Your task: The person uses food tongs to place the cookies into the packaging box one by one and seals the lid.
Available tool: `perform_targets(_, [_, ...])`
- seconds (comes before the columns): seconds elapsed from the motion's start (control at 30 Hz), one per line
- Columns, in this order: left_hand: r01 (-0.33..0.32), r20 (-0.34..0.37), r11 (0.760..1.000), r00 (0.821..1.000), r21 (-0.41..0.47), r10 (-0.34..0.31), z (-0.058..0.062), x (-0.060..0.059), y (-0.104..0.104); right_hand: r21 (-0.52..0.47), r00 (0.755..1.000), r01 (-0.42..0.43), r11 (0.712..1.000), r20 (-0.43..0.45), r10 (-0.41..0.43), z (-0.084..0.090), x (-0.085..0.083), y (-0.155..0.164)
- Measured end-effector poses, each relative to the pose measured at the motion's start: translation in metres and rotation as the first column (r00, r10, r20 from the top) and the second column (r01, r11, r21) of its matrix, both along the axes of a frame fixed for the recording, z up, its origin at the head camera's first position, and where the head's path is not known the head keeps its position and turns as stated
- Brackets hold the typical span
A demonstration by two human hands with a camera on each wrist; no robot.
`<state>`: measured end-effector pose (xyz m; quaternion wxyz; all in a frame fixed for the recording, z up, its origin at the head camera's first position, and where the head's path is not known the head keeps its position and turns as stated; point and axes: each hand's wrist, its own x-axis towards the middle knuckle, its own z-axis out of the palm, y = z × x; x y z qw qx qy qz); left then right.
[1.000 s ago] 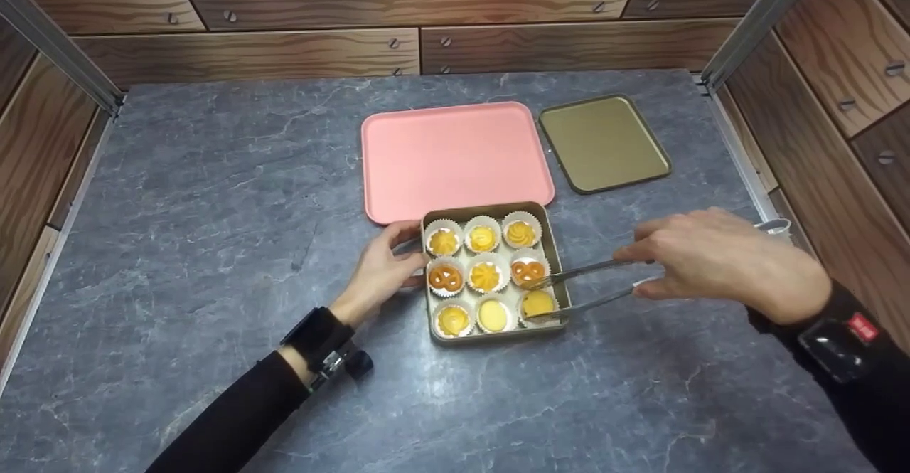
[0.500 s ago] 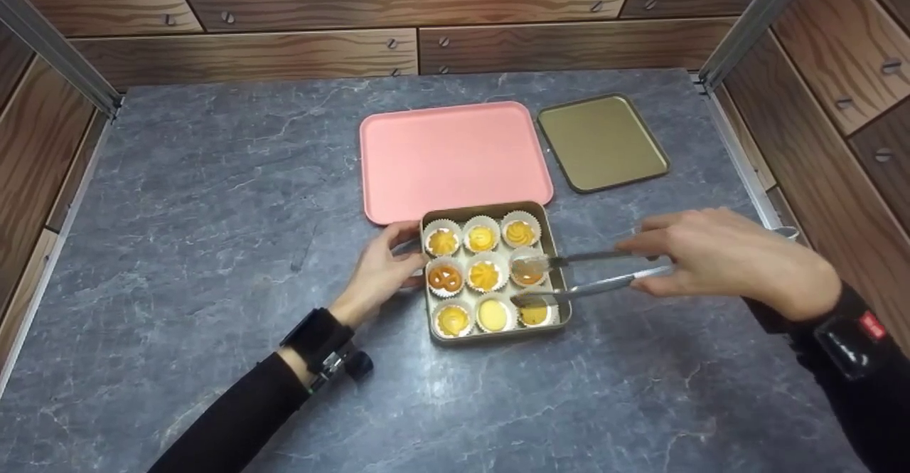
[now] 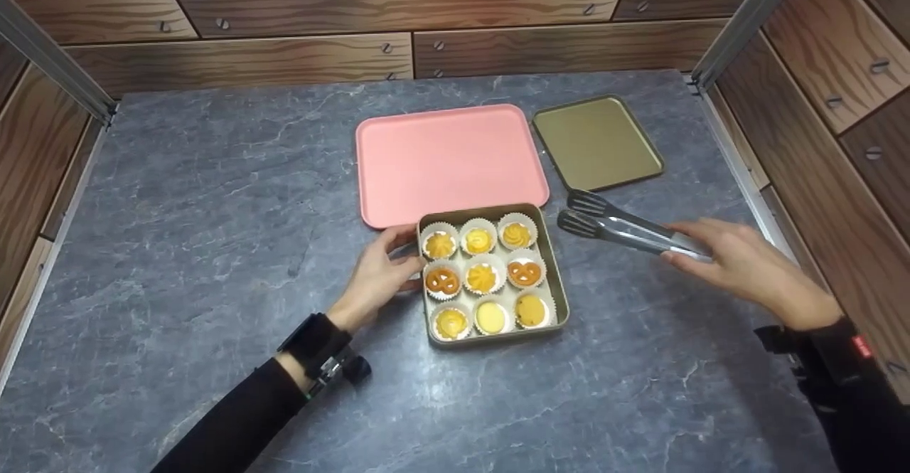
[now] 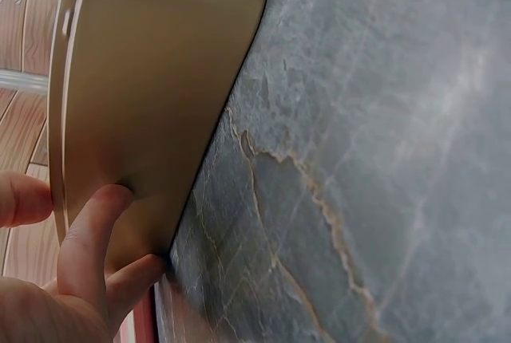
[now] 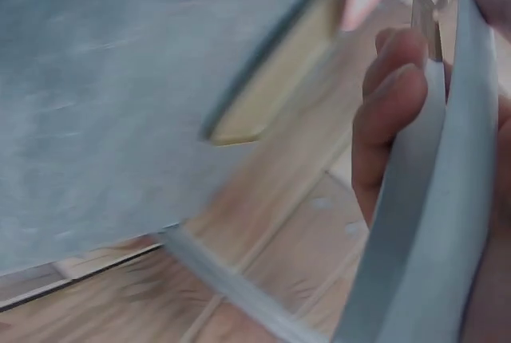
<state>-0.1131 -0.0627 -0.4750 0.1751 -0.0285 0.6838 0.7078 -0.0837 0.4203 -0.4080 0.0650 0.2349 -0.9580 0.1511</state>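
Head view, right hand [image 3: 746, 270] gripping tongs [image 3: 622, 227] (closed)

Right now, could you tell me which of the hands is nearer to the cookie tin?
Left. The left hand touches the cookie tin's left wall; the right hand holds tongs off to its right.

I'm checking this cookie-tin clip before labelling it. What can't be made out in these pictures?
- Tongs: whether their tips hold anything; too small in the head view, cut off in the right wrist view.
- Tin: cookies hidden by its wall in the left wrist view.
- Lid: motion-blurred in the right wrist view.
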Motion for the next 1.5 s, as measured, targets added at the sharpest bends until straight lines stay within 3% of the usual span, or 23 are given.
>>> perform_targets(0.17, [0.004,0.002,1.0,1.0,0.005,-0.004,0.0,0.0,-0.001,-0.026,0.998,0.056,0.998,0.01,-0.056,-0.027,0.001,0.01])
perform_targets(0.33, [0.006,-0.014,1.0,1.0,0.004,-0.005,0.001,0.001,-0.001,-0.003,0.992,0.114,0.994,0.058,-0.113,-0.042,0.004,0.008])
perform_targets(0.53, [0.012,-0.018,1.0,1.0,0.001,-0.012,0.0,0.0,-0.002,0.054,0.988,0.138,0.989,0.056,-0.141,-0.05,0.009,0.004])
perform_targets(0.83, [0.012,-0.005,1.0,1.0,0.006,-0.012,0.002,0.0,0.0,0.107,0.995,0.097,0.99,-0.031,-0.094,-0.061,0.011,0.002])
perform_targets(1.03, [0.007,0.004,1.0,1.0,0.015,-0.007,0.002,0.001,0.001,0.093,0.989,0.126,0.988,0.07,-0.132,-0.051,0.005,0.003])
perform_targets(1.17, [0.003,0.011,1.0,1.0,-0.002,-0.003,0.002,0.0,0.002,0.033,0.985,0.156,0.987,0.076,-0.158,-0.034,-0.009,0.01])
perform_targets(1.3, [-0.001,0.001,1.0,1.0,-0.015,0.001,0.002,0.0,0.001,-0.013,0.978,0.201,0.98,0.053,-0.2,-0.015,-0.035,0.016])
perform_targets(1.5, [0.001,-0.005,1.0,1.0,-0.031,-0.001,0.002,0.001,0.001,-0.05,0.94,0.34,0.939,0.062,-0.337,-0.006,-0.077,0.012])
